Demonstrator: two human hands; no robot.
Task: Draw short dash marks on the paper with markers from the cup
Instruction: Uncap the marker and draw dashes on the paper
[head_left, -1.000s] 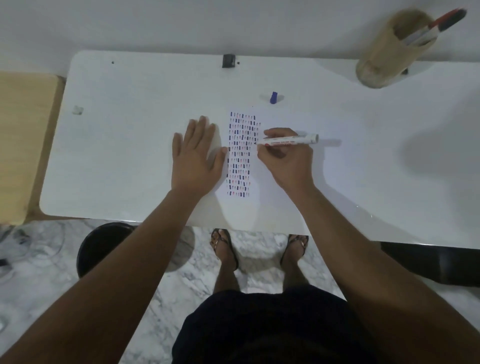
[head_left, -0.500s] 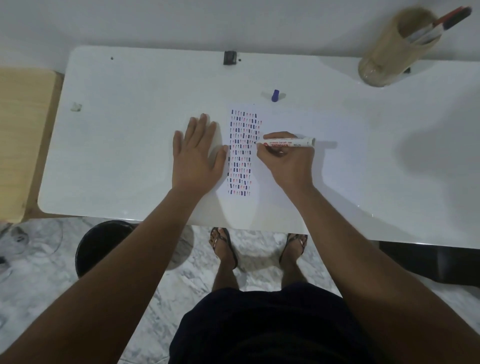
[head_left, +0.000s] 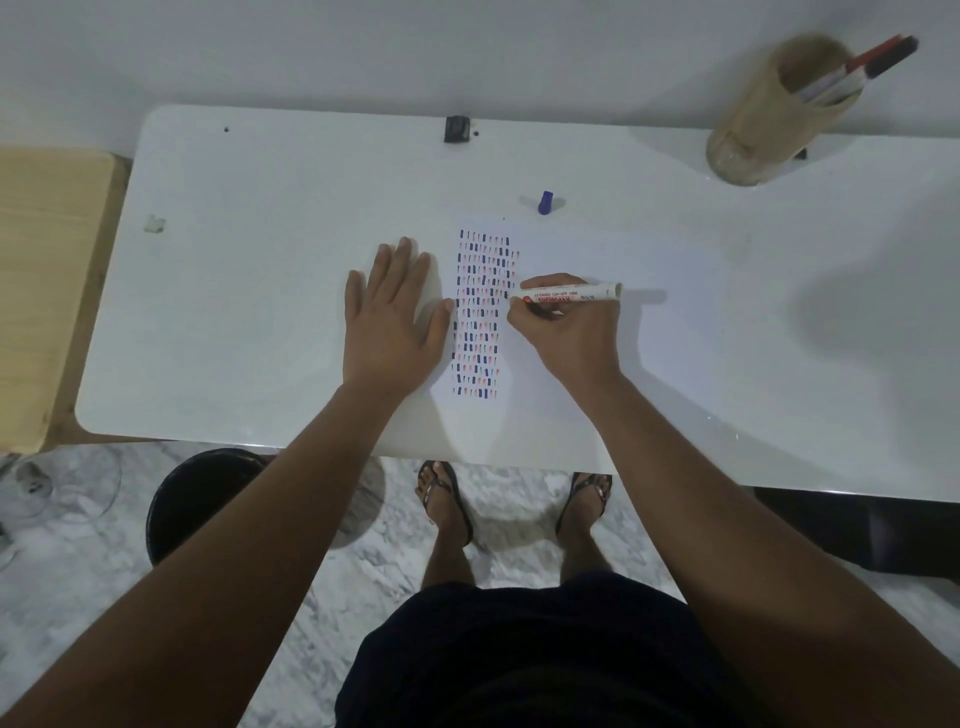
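Observation:
A white sheet of paper (head_left: 550, 249) lies on the white table (head_left: 260, 218), with several columns of short blue and red dashes (head_left: 480, 312) down its left part. My right hand (head_left: 566, 332) grips a white marker (head_left: 566, 295), lying nearly level, with its tip at the right edge of the dash columns. My left hand (head_left: 392, 317) rests flat, fingers spread, on the paper's left edge. A bamboo cup (head_left: 769, 119) at the far right holds two more markers (head_left: 862, 65). A blue marker cap (head_left: 545, 202) stands just beyond the paper.
A small black object (head_left: 457, 129) sits at the table's far edge and a small white scrap (head_left: 154, 224) at the left. A wooden surface (head_left: 47, 291) adjoins the table's left end. Below are a black stool (head_left: 202, 493) and my sandalled feet (head_left: 441, 499).
The marker tip has shifted slightly down the right side of the dash columns. My left hand has stayed flat in place.

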